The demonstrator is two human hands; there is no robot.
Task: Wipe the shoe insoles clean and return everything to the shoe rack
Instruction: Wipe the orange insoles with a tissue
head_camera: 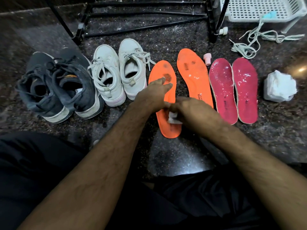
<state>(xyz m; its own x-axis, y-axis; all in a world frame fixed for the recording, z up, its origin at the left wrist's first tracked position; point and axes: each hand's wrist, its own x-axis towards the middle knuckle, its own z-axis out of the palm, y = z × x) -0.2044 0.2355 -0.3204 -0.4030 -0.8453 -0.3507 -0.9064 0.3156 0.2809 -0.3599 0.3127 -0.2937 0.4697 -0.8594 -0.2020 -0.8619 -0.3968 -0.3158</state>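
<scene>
Lying lengthwise on the floor, toe away from the person, near orange insole (pixel 163 97): left hand (pixel 156 95) presses flat-fingered; right hand (pixel 191 112) grips white wipe (pixel 172 117) at its heel. Neighbouring orange insole (pixel 193 77) reads partly "MPUS".

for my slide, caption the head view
Left hand steadies orange insole while right hand wipes it with white cloth.
</scene>
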